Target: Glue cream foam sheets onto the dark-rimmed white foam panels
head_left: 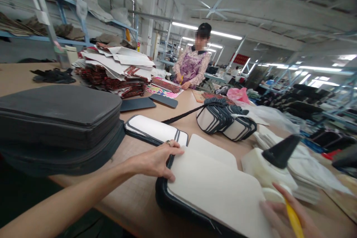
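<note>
A white rounded panel (212, 186) lies on a dark, padded-looking piece (164, 197) at the table's near edge. My left hand (161, 158) grips the panel's left end, thumb on its near corner and index finger on top. A ring shows on that hand. Blurred at the lower right, my right hand (290, 212) closes around a yellow-handled tool (293, 217) beside the panel's right end; the tool's working tip cannot be made out. Behind the panel lies another white panel (213, 150), partly covered. A dark-edged white piece (156, 128) lies just beyond my left hand.
Dark sheets (58, 108) are stacked high at left. A white container (259, 165) with a black cone (281, 152) stands right. Bundled dark-trimmed white pieces (214, 119) sit behind. Across the table, a co-worker (193, 63) handles patterned material near a red-and-white pile (114, 67).
</note>
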